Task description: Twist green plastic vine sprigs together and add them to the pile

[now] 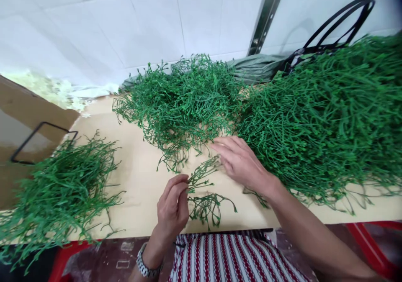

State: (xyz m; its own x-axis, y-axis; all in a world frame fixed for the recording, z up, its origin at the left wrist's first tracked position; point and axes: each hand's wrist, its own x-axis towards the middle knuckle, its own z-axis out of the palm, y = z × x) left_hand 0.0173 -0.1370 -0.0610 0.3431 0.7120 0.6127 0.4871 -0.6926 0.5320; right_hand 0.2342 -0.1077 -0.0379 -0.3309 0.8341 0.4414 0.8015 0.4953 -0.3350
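Note:
Near the table's front edge, my left hand (173,202) pinches a few thin green plastic stems (202,175) that fan out to the right. My right hand (237,158) reaches in from the right, fingers extended and close together, over the front of the middle green pile (185,102). Its fingertips are beside loose strands, and I cannot make out whether they grip one. A small loose cluster of stems (210,206) lies on the table just right of my left hand.
A large green heap (329,119) fills the right side, with black bag handles (342,20) behind it. Another green pile (72,185) lies at the left by a cardboard box (25,110) and a black wire frame (29,139). A tiled wall (150,26) stands behind.

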